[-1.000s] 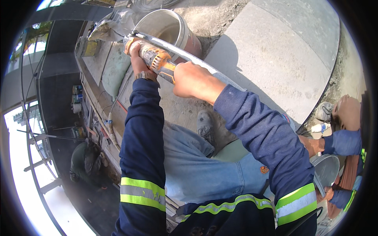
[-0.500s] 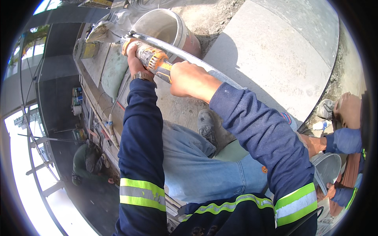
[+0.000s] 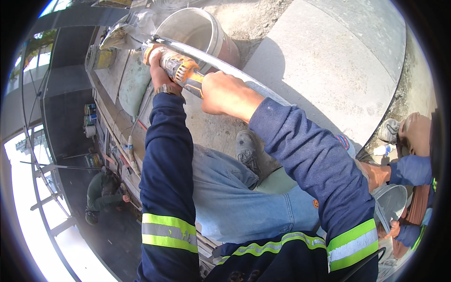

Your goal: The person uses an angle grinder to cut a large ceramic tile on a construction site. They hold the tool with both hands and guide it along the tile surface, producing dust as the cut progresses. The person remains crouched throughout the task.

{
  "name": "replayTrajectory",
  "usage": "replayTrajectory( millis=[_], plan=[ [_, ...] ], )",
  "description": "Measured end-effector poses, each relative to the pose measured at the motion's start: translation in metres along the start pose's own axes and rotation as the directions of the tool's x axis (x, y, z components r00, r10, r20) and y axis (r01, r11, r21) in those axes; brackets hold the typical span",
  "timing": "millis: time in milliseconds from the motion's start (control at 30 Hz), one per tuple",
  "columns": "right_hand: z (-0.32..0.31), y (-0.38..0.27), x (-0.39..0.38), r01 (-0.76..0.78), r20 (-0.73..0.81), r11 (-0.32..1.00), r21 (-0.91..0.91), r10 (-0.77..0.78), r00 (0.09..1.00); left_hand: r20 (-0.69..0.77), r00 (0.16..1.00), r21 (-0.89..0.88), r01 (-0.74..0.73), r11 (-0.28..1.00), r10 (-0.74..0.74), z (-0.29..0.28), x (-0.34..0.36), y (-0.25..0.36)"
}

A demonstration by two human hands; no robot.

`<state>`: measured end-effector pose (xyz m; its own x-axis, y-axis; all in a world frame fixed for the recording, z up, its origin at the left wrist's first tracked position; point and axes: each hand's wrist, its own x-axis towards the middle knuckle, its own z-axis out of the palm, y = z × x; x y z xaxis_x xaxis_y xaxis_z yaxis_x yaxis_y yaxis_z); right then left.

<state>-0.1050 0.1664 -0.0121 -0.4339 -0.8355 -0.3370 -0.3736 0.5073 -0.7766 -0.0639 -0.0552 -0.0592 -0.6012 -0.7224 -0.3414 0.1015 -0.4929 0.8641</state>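
Both hands grip the orange power tool: left hand at its far end, right hand nearer, against the long metal strip beside the bucket. Cutting looks unfinished; no cut end shows.

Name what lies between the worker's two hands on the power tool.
In the head view, the orange tool body spans the gap between the left hand and right hand.

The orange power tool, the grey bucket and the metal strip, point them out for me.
orange power tool [image 3: 181, 69], head view, on its orange body between the hands.
grey bucket [image 3: 213, 35], head view, on its rim.
metal strip [image 3: 225, 66], head view, on its flat face.
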Motion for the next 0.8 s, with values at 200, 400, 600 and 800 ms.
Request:
replayTrajectory(
  millis=[200, 400, 600, 800],
  plan=[
    [0.002, 0.0, 0.004, 0.004, -0.005, 1.0, -0.008, -0.004, 1.0, -0.024, 1.0, 0.013, 0.013, 1.0, -0.013, -0.001, 0.003, 0.001],
    [0.002, 0.0, 0.006, -0.01, 0.007, 1.0, -0.018, 0.01, 1.0, -0.018, 1.0, 0.026, -0.019, 0.999, 0.02, 0.0, 0.005, -0.001],
    [-0.002, -0.003, -0.002, -0.011, 0.023, 1.0, -0.015, 0.011, 1.0, -0.042, 0.999, -0.011, -0.018, 1.0, 0.018, 0.001, 0.002, -0.001],
    [0.002, 0.0, -0.004, -0.023, 0.0, 0.999, -0.034, 0.023, 1.0, -0.042, 0.999, -0.015, -0.019, 1.0, 0.018, 0.006, -0.004, -0.002]
  ],
)
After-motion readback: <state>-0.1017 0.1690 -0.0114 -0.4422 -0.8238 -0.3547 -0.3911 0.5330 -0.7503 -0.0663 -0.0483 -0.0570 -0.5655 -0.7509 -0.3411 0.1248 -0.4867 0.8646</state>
